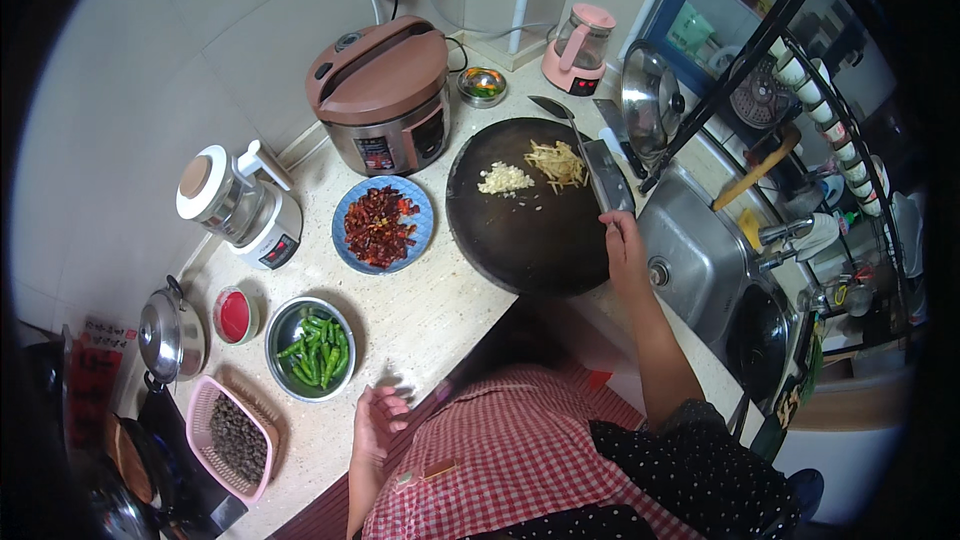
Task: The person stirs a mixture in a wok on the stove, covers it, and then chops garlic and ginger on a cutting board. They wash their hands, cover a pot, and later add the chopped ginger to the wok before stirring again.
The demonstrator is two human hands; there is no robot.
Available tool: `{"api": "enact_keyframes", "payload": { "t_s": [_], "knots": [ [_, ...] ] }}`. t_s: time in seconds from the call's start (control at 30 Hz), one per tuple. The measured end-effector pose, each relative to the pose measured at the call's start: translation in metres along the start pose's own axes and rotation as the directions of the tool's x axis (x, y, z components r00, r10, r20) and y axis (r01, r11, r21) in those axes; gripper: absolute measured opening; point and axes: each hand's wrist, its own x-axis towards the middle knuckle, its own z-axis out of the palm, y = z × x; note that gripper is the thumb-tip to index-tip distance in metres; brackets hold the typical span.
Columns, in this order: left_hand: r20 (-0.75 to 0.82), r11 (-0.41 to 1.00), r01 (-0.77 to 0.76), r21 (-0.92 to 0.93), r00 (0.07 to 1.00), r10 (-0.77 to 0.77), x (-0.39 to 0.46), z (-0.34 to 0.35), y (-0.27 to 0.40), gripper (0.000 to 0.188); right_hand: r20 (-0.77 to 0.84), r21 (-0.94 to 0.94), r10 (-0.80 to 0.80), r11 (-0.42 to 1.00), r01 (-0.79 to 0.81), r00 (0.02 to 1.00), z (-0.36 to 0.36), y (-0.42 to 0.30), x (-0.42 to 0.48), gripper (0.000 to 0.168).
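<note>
My right hand [624, 244] is closed on a metal handle at the right edge of a round dark chopping board [540, 240]. A cleaver blade [609, 176] and a long-handled ladle [553, 106] meet there; I cannot tell which of them the gripped handle belongs to. Chopped garlic [505, 178] and pale shreds, probably ginger [559, 163], lie on the board in two piles. My left hand [379, 416] hangs by the counter's front edge, holding nothing, fingers loosely apart. Nearest to it is a steel bowl [275, 360] with green chillies [321, 351].
Cut dried red chillies [379, 229] fill a blue plate [427, 217]. Behind stand a rice cooker [382, 97] and two electric kettles, white [240, 206] and pink [577, 52]. A lidded pot [169, 334] and a pink basket [199, 409] are left. Right is the sink [690, 240].
</note>
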Motion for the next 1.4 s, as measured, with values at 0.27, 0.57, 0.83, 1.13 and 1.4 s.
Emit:
{"api": "enact_keyframes", "payload": {
  "t_s": [0.27,0.57,0.83,1.13,1.4],
  "knots": [
    [-0.053,0.999,-0.028,-0.040,0.998,0.026,0.013,0.063,-0.007,0.053,0.220,-0.102,-0.096,0.987,0.121,0.971,-0.063,0.081,0.095,0.016],
    [-0.105,1.000,-0.007,0.020,0.994,0.009,0.015,0.115,-0.010,0.052,0.149,-0.343,0.053,0.939,0.002,0.987,-0.089,0.182,0.107,0.024],
    [-0.065,1.000,0.003,-0.010,0.998,-0.004,0.024,0.133,-0.010,0.049,0.131,-0.640,0.137,0.768,-0.022,0.982,-0.066,0.215,0.096,0.027],
    [-0.141,0.999,-0.054,-0.010,0.989,0.052,0.011,0.125,-0.007,0.039,0.038,-0.549,0.140,0.830,-0.097,0.989,-0.057,0.217,0.081,0.030],
    [-0.194,0.997,-0.078,0.006,0.978,0.078,0.010,0.107,-0.013,0.036,0.270,-0.545,0.158,0.838,0.015,0.950,-0.008,0.101,0.062,0.063]
  ]
}}
